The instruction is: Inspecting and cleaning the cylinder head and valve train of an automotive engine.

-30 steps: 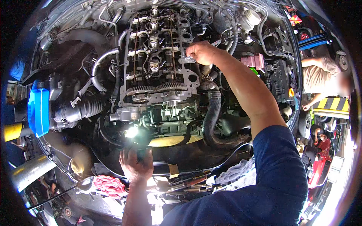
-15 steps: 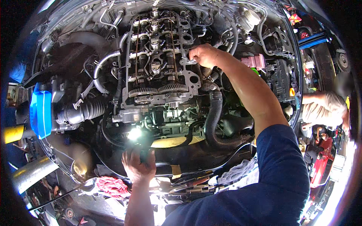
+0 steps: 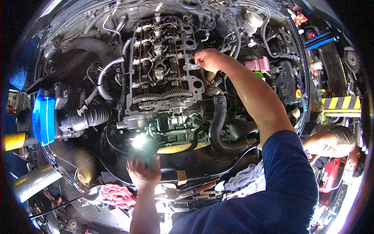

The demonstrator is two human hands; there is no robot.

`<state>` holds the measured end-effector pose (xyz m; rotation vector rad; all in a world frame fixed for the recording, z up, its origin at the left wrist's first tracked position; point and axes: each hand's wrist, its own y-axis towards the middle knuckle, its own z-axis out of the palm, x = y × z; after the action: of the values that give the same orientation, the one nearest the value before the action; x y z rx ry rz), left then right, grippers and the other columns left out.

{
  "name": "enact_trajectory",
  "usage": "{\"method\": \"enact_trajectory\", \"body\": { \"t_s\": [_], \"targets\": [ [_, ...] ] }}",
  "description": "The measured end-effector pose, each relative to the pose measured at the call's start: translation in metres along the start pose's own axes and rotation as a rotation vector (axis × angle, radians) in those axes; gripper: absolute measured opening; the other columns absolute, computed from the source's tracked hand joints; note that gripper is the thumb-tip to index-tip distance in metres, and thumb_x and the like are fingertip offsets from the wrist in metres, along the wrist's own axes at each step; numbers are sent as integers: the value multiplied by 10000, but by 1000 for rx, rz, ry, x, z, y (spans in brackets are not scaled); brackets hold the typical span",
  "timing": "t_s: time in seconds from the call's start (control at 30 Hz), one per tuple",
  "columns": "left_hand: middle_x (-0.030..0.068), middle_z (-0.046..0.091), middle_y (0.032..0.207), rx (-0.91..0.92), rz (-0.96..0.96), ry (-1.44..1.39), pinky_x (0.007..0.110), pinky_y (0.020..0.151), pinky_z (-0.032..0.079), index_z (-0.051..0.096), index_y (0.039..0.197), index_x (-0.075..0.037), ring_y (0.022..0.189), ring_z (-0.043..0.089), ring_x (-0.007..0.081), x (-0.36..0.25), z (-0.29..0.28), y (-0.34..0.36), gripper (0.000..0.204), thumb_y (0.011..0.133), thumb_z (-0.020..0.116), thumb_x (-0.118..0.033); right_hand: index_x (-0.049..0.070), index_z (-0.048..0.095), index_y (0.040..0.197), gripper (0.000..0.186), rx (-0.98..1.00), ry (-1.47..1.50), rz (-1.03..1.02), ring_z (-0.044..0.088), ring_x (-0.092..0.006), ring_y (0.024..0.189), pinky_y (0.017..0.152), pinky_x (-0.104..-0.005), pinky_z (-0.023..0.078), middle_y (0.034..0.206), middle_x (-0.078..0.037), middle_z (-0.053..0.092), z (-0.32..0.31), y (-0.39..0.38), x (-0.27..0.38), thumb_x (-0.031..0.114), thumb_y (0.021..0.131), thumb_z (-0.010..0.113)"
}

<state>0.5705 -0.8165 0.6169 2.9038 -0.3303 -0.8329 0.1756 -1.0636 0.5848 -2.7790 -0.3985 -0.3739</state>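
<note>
My left hand [image 3: 144, 171] is closed round a dark work light [image 3: 147, 150] at the front of the engine bay. Its bright beam falls on the front of the engine. At the right edge of the exposed cylinder head [image 3: 198, 93], my right hand [image 3: 210, 60] has its fingers closed in a pinch. A short bit of shiny metal [image 3: 194, 66] shows at the fingertips, too small to name. Two camshaft gears [image 3: 177, 93] sit at the near end of the head. A thick black hose [image 3: 218, 121] curves down below my right forearm.
A blue jug [image 3: 44, 117] stands at the left beside a ribbed intake duct [image 3: 87, 116]. Along the front edge lie a red rag [image 3: 117, 195], several hand tools [image 3: 198, 191] and a grey cloth [image 3: 245, 181]. Another person [image 3: 331, 142] bends over at the far right.
The view has shifted slightly. Both my hands keep about the same places on the engine. The other person at the right has bent lower, and a yellow-black striped bar now shows there.
</note>
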Motion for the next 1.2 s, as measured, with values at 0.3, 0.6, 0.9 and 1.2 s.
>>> {"method": "enact_trajectory", "body": {
  "t_s": [0.3,0.6,0.9,1.2],
  "targets": [
    [156,617,1062,30,-15,0,468,858,456,616,1033,-55,955,579,377,1,-2,-1,340,773,731,-241,108,666,977,197,-72,-44,-59,671,-314,930,802,-432,524,966,-111,695,1,9,5,84,784,630],
    [164,617,1064,47,-13,12,478,881,451,620,1024,-52,988,574,386,1,-1,0,312,793,714,-238,122,695,979,239,-9,-269,16,666,-303,941,839,-400,526,1003,-67,690,-16,1,19,63,753,651],
    [163,617,1047,32,-4,11,472,858,457,622,1010,-41,961,580,381,2,1,0,321,778,724,-238,109,653,1025,150,-169,-36,62,654,-303,994,858,-424,517,1036,-98,683,7,28,2,100,893,582],
    [162,616,1055,12,5,24,463,836,462,615,1050,-29,937,581,375,3,2,-1,372,764,741,-229,142,664,1137,278,12,-5,31,668,-299,997,856,-406,526,1086,-109,697,0,28,3,98,876,580]
  ]
}}
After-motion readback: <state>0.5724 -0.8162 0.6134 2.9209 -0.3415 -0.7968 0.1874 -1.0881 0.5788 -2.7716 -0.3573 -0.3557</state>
